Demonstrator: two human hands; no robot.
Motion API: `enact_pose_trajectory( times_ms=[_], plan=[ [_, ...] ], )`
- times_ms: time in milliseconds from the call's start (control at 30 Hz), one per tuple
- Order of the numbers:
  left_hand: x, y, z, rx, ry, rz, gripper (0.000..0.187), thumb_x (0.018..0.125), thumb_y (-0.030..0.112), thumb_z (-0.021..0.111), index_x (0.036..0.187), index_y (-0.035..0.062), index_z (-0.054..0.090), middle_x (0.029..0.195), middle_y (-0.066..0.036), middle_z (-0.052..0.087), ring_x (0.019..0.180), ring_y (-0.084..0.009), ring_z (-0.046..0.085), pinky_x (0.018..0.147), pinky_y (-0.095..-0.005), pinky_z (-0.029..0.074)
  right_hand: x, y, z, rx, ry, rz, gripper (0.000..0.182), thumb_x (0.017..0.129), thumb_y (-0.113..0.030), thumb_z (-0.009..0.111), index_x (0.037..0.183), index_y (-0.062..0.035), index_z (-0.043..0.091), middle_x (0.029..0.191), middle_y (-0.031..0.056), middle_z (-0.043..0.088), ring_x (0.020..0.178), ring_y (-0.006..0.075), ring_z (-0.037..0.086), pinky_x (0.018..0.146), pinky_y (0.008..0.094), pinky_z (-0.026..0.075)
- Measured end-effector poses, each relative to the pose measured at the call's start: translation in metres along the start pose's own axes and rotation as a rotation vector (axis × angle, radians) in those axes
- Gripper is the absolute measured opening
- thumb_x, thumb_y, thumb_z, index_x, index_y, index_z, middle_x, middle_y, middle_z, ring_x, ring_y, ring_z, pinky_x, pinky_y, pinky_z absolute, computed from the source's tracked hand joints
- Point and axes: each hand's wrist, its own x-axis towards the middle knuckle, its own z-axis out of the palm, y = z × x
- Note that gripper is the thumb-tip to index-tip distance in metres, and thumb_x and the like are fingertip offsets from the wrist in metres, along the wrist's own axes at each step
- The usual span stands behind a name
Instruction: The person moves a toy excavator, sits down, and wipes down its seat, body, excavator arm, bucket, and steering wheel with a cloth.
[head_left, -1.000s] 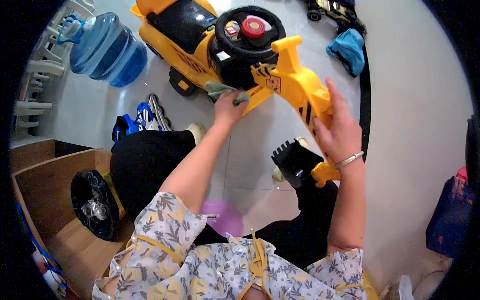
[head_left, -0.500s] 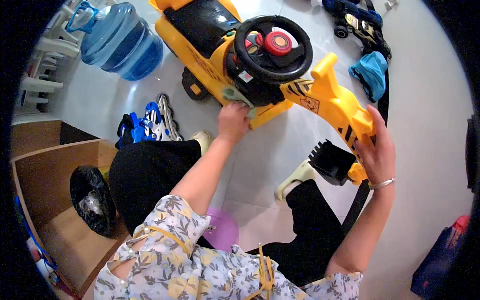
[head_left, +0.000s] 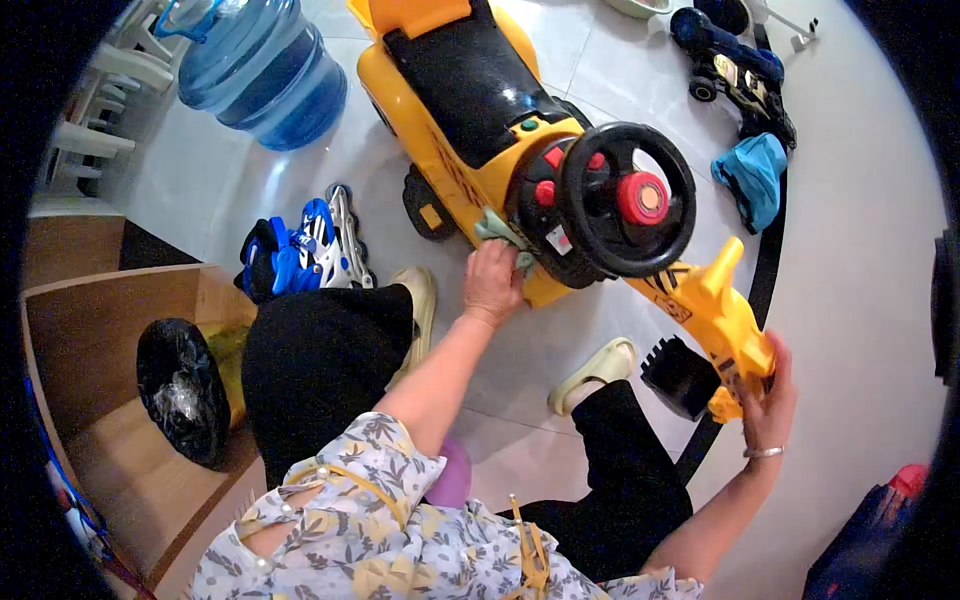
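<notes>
A yellow and black ride-on toy excavator [head_left: 475, 110] stands in front of me, with a black steering wheel [head_left: 627, 200] that has a red button at its centre. My left hand [head_left: 493, 282] is closed on a pale green cloth [head_left: 505, 236], pressed against the toy's side just below the wheel. Around the outer end of the yellow digger arm [head_left: 715, 310] wraps my right hand [head_left: 768, 405]; its fingers are partly hidden behind the arm. The black toothed bucket [head_left: 682, 378] hangs below that arm, beside my right foot.
Blue inline skates [head_left: 310, 245] and a large blue water bottle [head_left: 270, 80] are at the left. A wooden box [head_left: 100, 300] holds a black plastic bundle [head_left: 180, 392]. Toy vehicle [head_left: 735, 70] and blue cloth item [head_left: 752, 180] lie along the right. A purple stool [head_left: 452, 473] is beneath me.
The toy has come nearer and to the right in view, with the digger arm lower. Both hands have moved along with it, still on the cloth and the arm.
</notes>
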Motion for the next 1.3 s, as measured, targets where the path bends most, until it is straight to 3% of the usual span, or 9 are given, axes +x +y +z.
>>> enact_pose_trajectory(
  times_ms=[233, 300, 533, 767, 833, 1033, 1133, 1200, 1300],
  plan=[
    [-0.020, -0.009, 0.026, -0.073, 0.109, -0.098, 0.036, 0.074, 0.010, 0.060, 0.109, 0.0035, 0.056, 0.116, -0.017, 0.054, 0.109, -0.0370, 0.048, 0.094, -0.0454, 0.039, -0.032, 0.003, -0.003, -0.047, 0.042, 0.077, 0.064, 0.076, 0.006, 0.064, 0.134, -0.0088, 0.043, 0.123, 0.0117, 0.055, 0.115, 0.0224, 0.053, 0.100, 0.0358, 0.041],
    [-0.004, -0.035, 0.034, -0.190, 0.165, -0.315, 0.034, 0.078, 0.012, 0.058, 0.111, 0.0025, 0.056, 0.117, -0.019, 0.054, 0.109, -0.0386, 0.048, 0.095, -0.0459, 0.038, -0.034, 0.010, -0.003, -0.074, 0.057, 0.059, 0.066, 0.075, 0.007, 0.063, 0.136, -0.0092, 0.042, 0.124, 0.0123, 0.054, 0.116, 0.0234, 0.053, 0.101, 0.0363, 0.040],
    [0.012, -0.089, 0.031, -0.244, -0.205, -0.420, 0.028, 0.080, 0.009, 0.057, 0.107, 0.0055, 0.062, 0.103, -0.016, 0.061, 0.101, -0.0366, 0.055, 0.086, -0.0435, 0.046, -0.041, 0.006, -0.004, -0.152, 0.083, 0.157, 0.065, 0.075, 0.009, 0.058, 0.135, -0.0097, 0.042, 0.129, 0.0122, 0.052, 0.120, 0.0250, 0.050, 0.103, 0.0368, 0.038],
    [0.007, -0.100, 0.028, -0.087, -0.309, -0.220, 0.035, 0.074, 0.000, 0.057, 0.107, 0.0092, 0.062, 0.105, -0.014, 0.061, 0.105, -0.0346, 0.054, 0.087, -0.0428, 0.047, -0.036, 0.001, -0.002, -0.176, 0.104, 0.210, 0.063, 0.075, 0.008, 0.061, 0.133, -0.0107, 0.043, 0.128, 0.0125, 0.053, 0.120, 0.0262, 0.051, 0.102, 0.0365, 0.039],
    [0.007, -0.106, 0.024, -0.108, -0.331, -0.161, 0.037, 0.072, -0.001, 0.057, 0.107, 0.0101, 0.062, 0.106, -0.014, 0.060, 0.105, -0.0347, 0.054, 0.087, -0.0424, 0.047, -0.033, -0.009, -0.001, -0.295, 0.113, 0.184, 0.052, 0.084, -0.017, 0.066, 0.132, -0.0108, 0.046, 0.125, 0.0136, 0.057, 0.114, 0.0283, 0.055, 0.095, 0.0384, 0.044],
    [0.019, -0.098, 0.001, -0.084, -0.457, -0.064, 0.038, 0.069, -0.002, 0.060, 0.104, 0.0126, 0.062, 0.106, -0.013, 0.060, 0.102, -0.0348, 0.056, 0.083, -0.0424, 0.049, -0.027, -0.019, -0.005, -0.303, 0.097, 0.159, 0.054, 0.083, -0.012, 0.066, 0.133, -0.0113, 0.046, 0.122, 0.0139, 0.059, 0.109, 0.0311, 0.059, 0.092, 0.0379, 0.047],
    [0.018, -0.096, -0.007, 0.110, -0.589, -0.172, 0.036, 0.069, -0.001, 0.061, 0.103, 0.0111, 0.062, 0.102, -0.015, 0.062, 0.098, -0.0351, 0.059, 0.079, -0.0438, 0.050, -0.024, -0.021, -0.004, -0.237, 0.101, 0.196, 0.059, 0.079, -0.005, 0.065, 0.135, -0.0111, 0.045, 0.126, 0.0139, 0.056, 0.114, 0.0311, 0.056, 0.095, 0.0378, 0.045],
    [0.005, -0.102, -0.007, 0.098, -0.496, -0.520, 0.037, 0.070, 0.001, 0.063, 0.106, 0.0106, 0.060, 0.100, -0.018, 0.063, 0.096, -0.0363, 0.060, 0.079, -0.0446, 0.050, -0.025, -0.017, -0.001, -0.250, 0.105, 0.171, 0.062, 0.077, -0.002, 0.062, 0.136, -0.0109, 0.044, 0.130, 0.0150, 0.052, 0.119, 0.0319, 0.051, 0.099, 0.0390, 0.041],
    [-0.005, -0.100, -0.008, -0.152, -0.214, -0.694, 0.037, 0.074, 0.003, 0.061, 0.110, 0.0112, 0.059, 0.105, -0.018, 0.064, 0.100, -0.0374, 0.059, 0.082, -0.0438, 0.049, -0.019, -0.026, 0.004, -0.474, 0.135, 0.068, 0.069, 0.071, 0.005, 0.056, 0.137, -0.0104, 0.043, 0.139, 0.0177, 0.043, 0.128, 0.0341, 0.041, 0.106, 0.0415, 0.033]
  ],
)
